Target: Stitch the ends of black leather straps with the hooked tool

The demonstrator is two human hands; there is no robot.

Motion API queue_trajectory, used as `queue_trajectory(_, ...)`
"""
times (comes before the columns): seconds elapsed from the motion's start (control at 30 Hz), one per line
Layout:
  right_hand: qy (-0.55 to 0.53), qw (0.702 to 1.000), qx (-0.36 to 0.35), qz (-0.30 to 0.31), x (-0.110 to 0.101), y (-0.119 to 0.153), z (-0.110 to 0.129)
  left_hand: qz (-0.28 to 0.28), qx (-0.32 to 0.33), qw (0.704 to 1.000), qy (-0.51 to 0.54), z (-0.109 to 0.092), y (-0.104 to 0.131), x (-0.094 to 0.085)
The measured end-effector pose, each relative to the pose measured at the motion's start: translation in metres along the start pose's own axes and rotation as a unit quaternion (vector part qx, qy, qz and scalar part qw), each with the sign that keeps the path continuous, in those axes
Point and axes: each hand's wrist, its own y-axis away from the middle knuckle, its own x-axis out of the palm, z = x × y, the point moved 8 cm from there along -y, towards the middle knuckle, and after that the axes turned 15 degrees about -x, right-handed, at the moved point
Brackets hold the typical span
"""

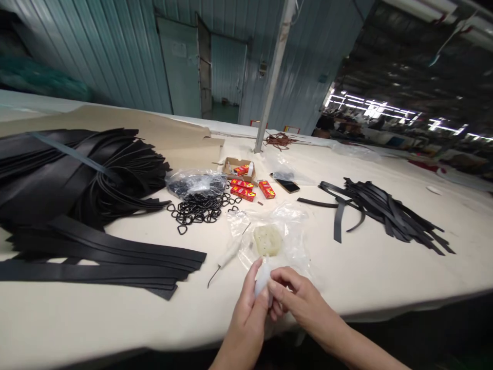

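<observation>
A small translucent white bottle (262,277) with a narrow tip, blurred in part, is held at the table's front. My left hand (249,303) is wrapped around it, thumb along its side. The fingers of my right hand (293,295) are curled and pinch at the bottle's right side. Just beyond the tip, a pale yellowish block (267,240) with dark specks rests on a crumpled clear plastic bag (295,226). Left of the block lies an awl (231,253) with a white-wrapped handle and a thin hooked end.
Black strap bundles (77,174) cover the left side; narrower black strips (385,208) lie at right. Black metal rings (200,208) are heaped near several red boxes (267,189) and an open carton (227,168). A phone (287,184) lies behind. A metal post (273,77) rises at the back.
</observation>
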Motion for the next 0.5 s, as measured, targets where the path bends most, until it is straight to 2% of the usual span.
queue_trajectory(0.1,-0.045,0.996,0.053,-0.049,-0.013,0.016,-0.012,0.048,-0.033,0.998,0.014,0.012,-0.006,0.022)
queue_trajectory(0.2,-0.050,0.994,0.076,-0.063,-0.026,0.017,-0.016,0.063,-0.067,0.995,0.043,0.021,-0.017,0.037)
queue_trajectory(0.4,-0.063,0.992,0.104,-0.032,-0.039,-0.005,-0.021,0.021,-0.063,0.997,0.033,0.010,-0.038,0.045)
queue_trajectory(0.5,-0.038,0.991,0.129,0.011,-0.043,-0.014,-0.024,0.007,-0.082,0.996,0.016,0.009,-0.047,0.045)
